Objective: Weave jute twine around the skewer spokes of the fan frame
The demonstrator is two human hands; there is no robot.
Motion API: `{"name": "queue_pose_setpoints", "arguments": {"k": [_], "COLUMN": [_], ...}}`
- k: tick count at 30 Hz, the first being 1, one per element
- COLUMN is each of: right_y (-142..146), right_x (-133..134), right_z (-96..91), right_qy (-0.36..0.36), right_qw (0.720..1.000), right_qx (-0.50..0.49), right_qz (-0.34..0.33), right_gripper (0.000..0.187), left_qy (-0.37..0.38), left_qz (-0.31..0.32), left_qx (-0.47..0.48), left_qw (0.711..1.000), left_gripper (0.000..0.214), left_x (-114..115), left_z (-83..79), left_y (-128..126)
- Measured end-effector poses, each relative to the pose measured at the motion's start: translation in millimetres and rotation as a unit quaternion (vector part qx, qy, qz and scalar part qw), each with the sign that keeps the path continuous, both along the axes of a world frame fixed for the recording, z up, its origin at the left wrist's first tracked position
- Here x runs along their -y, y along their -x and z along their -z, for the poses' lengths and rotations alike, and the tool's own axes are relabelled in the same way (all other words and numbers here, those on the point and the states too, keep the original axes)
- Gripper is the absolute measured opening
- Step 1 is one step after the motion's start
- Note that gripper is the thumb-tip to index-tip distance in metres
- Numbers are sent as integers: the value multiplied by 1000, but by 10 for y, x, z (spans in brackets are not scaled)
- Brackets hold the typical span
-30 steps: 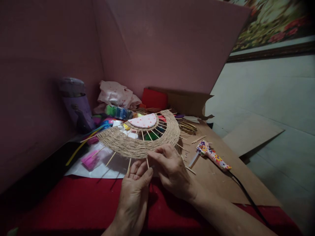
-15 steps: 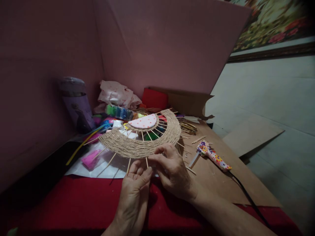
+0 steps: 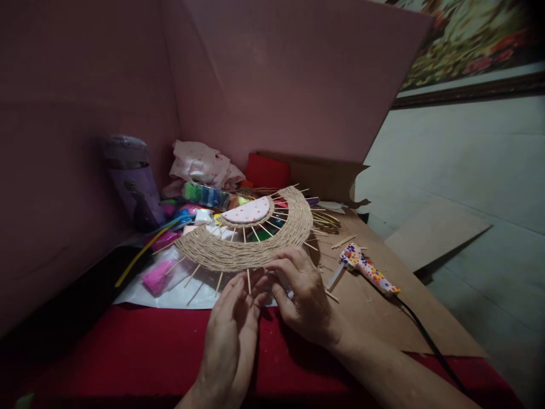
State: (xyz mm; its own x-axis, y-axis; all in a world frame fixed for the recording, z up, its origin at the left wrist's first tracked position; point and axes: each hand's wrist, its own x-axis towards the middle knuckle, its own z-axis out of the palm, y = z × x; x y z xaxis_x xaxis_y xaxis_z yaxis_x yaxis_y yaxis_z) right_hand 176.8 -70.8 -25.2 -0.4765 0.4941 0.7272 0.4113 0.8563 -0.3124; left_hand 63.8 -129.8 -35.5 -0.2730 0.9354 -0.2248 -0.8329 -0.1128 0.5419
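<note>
Left hand (image 3: 227, 329): I'm cupping my fingers by a bare stick (image 3: 249, 281); whether they're pinching it, I cannot tell.
Half-round twine weaving (image 3: 236, 257): it's slanting ahead of my hands; I'm apparently working its outer edge, and the next move calls for a steady stick.
Right hand (image 3: 300, 295): I'm bending my fingers at that edge; any pinch is hidden.

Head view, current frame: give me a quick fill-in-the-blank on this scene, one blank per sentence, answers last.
1. The dotted pad inside the curve of the twine piece is shaped like ____ a circle.
2. The curved strip left of the twine piece is ____ in colour.
3. The cloth along the near side of the table is ____ in colour.
4. The hand nearer the flower-patterned tool is the person's ____ hand.
Missing words: half; yellow; red; right.
</note>
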Motion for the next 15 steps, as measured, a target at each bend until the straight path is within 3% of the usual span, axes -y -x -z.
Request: {"name": "queue_pose_setpoints", "arguments": {"k": [5, 9, 15], "right_y": [-38, -75, -154], "right_x": [-6, -64, -327], "right_z": [-18, -14, 89], "right_qy": [0, 24, 93], "right_qw": [999, 989, 923], "right_qx": [-43, -144, -352], "right_qz": [-6, 36, 129], "right_gripper": [16, 9, 12], "left_qy": [3, 40, 45], "left_qz": [-1, -9, 4], "left_qx": [2, 4, -25], "left_qw": [1000, 999, 999], "left_gripper": [7, 12, 17], "left_x": [-94, -128, -127], "left_z": [-1, -32, -114], "left_y": [16, 31, 45]}}
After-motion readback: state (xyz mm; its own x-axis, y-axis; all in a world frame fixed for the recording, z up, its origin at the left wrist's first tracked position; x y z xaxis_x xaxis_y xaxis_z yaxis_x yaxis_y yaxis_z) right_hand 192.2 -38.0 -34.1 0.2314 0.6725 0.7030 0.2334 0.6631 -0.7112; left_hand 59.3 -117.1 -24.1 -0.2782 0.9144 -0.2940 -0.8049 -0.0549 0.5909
